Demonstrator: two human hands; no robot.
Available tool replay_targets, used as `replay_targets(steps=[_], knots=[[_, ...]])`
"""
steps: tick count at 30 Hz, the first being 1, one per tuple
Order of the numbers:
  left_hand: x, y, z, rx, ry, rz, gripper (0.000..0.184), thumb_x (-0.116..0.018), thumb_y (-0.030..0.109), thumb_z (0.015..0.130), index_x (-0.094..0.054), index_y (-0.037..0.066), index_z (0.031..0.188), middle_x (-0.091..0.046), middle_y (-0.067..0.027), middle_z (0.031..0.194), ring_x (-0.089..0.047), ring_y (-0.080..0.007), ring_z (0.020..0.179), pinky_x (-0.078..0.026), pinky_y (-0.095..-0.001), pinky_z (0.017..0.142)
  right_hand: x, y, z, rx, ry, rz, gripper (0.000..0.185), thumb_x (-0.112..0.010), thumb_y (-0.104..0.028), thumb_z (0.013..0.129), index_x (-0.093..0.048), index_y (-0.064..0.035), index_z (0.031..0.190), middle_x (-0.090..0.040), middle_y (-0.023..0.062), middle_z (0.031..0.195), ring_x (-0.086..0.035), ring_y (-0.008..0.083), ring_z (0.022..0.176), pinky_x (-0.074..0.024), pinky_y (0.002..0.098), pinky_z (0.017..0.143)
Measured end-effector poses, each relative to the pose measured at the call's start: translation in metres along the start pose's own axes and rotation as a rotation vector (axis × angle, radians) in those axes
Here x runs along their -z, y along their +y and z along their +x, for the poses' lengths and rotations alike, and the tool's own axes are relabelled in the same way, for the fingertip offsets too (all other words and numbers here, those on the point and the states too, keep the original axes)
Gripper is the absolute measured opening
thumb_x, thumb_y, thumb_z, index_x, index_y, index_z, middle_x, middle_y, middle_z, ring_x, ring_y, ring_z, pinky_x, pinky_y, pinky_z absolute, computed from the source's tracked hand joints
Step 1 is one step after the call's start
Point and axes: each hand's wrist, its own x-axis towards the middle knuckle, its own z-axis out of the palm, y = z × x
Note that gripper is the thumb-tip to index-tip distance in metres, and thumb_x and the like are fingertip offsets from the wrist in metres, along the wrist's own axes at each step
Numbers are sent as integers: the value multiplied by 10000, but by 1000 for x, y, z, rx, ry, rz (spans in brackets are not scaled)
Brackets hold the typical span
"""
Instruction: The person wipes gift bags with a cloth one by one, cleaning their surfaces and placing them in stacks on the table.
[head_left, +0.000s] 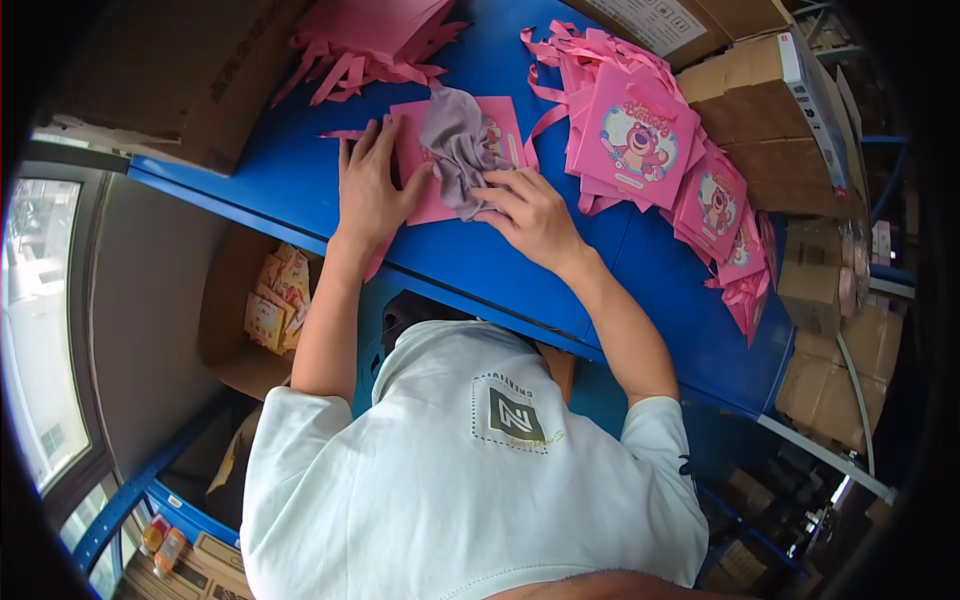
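Note:
A pink gift bag [427, 207] printed with a cartoon bear lies flat on the blue table. Across its middle sits a crumpled greyish-purple cloth [462, 150], hiding most of the print. My right hand [535, 215] grips the cloth's right side with bent fingers. At the bag's left edge rests my left hand [376, 187], its fingers spread and lying on the pink surface. A pink ribbon [342, 134] sticks out beside the left fingers.
Pink bear bags [640, 140] with ribbon handles fan out on the right of the blue table [480, 270]. More plain pink bags [375, 25] lie at the back. Cardboard boxes [745, 110] line the right side, and a large carton [165, 80] stands at the left.

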Motion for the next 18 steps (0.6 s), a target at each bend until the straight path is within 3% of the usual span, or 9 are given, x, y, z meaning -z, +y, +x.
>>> replay_targets(steps=[2, 4, 11, 18], knots=[[-2, 26, -6, -17, -70, -20, 751, -776, 407, 923, -543, 54, 1544, -609, -172, 1522, -460, -393, 1506, -276, -583, 1265, 22, 7, -12, -293, -98, 277, 260, -807, -88, 892, -776, -84, 1150, -720, 54, 1148, -662, 205, 936, -555, 307, 811], [28, 20, -7, -139, -264, 99, 756, -769, 400, 892, -557, 30, 1517, -610, -180, 1517, -501, -391, 1475, -307, -581, 1248, 0, -10, 5, -566, -104, 622, 269, -795, -46, 869, -770, -72, 1136, -727, 64, 1080, -649, 202, 888, -526, 303, 756], [5, 34, -35, -252, -158, -117, 745, -742, 299, 897, -512, -53, 1512, -575, -247, 1529, -488, -419, 1477, -320, -572, 1238, -52, -35, 30, -318, 268, 136, 130, -749, -1, 866, -714, -39, 985, -682, 59, 968, -619, 241, 854, -518, 354, 766], [-2, 19, -28, -273, 13, -27, 749, -670, 174, 910, -396, -137, 1535, -505, -363, 1528, -452, -488, 1481, -331, -562, 1234, -80, -31, 84, -197, 300, 205, 182, -727, -3, 867, -690, -47, 1039, -678, 89, 1052, -634, 286, 928, -533, 381, 821]])
